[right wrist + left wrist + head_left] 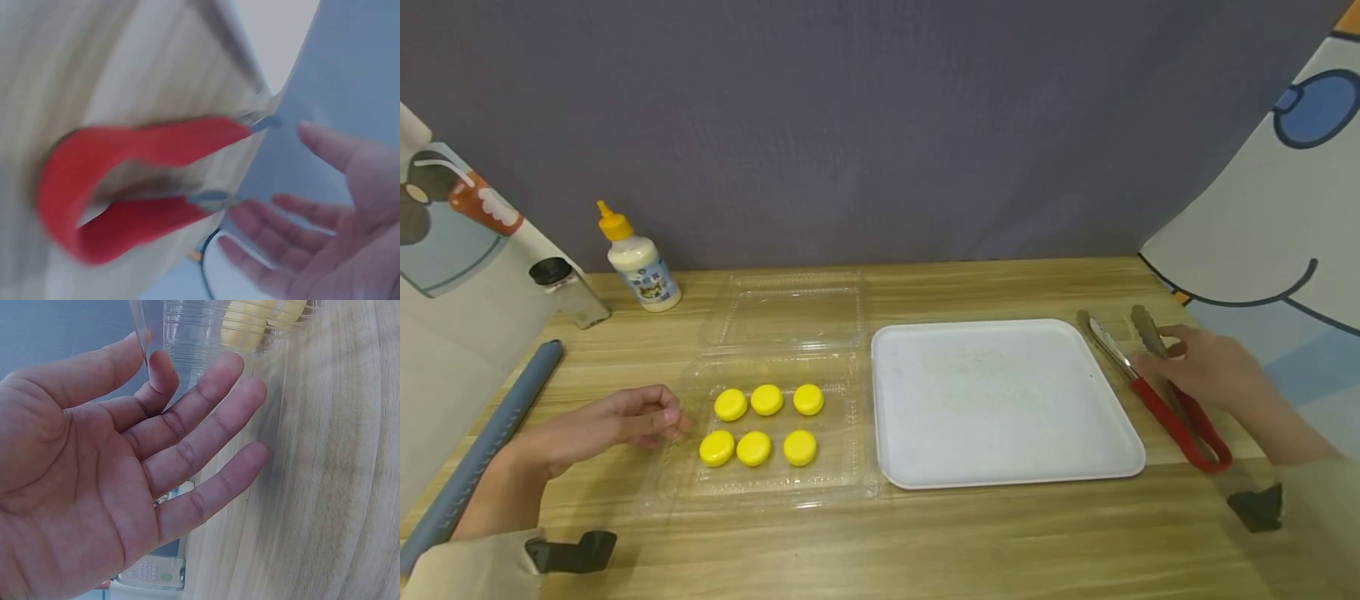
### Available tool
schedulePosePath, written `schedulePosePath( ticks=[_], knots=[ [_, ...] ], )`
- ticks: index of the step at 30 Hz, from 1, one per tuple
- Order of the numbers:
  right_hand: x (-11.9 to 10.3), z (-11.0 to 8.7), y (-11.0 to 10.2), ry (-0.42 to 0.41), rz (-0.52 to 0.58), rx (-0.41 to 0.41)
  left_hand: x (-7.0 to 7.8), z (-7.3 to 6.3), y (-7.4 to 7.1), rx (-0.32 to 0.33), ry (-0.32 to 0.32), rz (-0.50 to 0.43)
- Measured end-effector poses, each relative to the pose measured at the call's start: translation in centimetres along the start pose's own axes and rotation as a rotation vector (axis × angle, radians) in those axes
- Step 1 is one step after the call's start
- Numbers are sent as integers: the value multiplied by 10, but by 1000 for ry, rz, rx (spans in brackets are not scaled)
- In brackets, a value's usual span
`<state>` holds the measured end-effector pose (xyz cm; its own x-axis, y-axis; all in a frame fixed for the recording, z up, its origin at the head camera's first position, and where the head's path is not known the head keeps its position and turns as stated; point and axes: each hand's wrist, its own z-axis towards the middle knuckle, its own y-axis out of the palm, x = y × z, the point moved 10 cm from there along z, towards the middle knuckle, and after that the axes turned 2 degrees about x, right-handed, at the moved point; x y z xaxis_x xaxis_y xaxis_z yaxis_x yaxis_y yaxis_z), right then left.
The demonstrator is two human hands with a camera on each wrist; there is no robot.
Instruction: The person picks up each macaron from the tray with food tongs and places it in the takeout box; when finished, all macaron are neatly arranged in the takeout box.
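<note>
A clear plastic clamshell box [838,492] lies with its lid [797,312] folded back toward the wall. Inside sit several round yellow pieces [754,448] in two rows, resembling macarons. At the box's left edge, my left hand [625,421] pinches the thin plastic rim between thumb and index finger; the other fingers [206,440] stretch loosely beside it. My right hand [1213,367] reaches over red-handled metal tongs [1172,421], which lie spread on the table. In the right wrist view its fingers [269,231] are spread near the metal arms, with the thumb apart from them.
Right of the box lies a white tray [1000,408], close to the tongs. A yellow-capped squeeze bottle [643,271] and a black-lidded jar [571,293] stand at the back left. A grey-blue rod [490,442] runs along the table's left side.
</note>
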<state>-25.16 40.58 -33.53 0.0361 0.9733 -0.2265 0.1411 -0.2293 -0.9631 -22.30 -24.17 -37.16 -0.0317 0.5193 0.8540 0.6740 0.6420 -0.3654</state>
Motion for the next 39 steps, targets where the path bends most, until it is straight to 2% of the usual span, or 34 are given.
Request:
schedulePosePath(
  ticks=[6, 11, 17, 25, 29, 34, 39],
  knots=[
    [-60, 4, -22, -117, 149, 212, 0, 0, 0, -1, 3, 2],
    [-116, 8, -24, -195, 292, 235, 0, 0, 0, 5, -2, 6],
    [-178, 16, -12, -300, 419, 168, -1, 0, 0, 16, -12, 10],
    [-237, 42, 21, -296, 654, -9, 1, 0, 0, 27, -7, 13],
    [-262, 55, 38, -295, 743, -67, 1, 0, -1, 34, -16, 10],
    [-285, 67, 58, -243, 793, -109, 2, 0, -1, 38, -17, 9],
    [-300, 74, 70, -197, 743, -136, 4, -1, -1, 40, -8, 6]
  ],
)
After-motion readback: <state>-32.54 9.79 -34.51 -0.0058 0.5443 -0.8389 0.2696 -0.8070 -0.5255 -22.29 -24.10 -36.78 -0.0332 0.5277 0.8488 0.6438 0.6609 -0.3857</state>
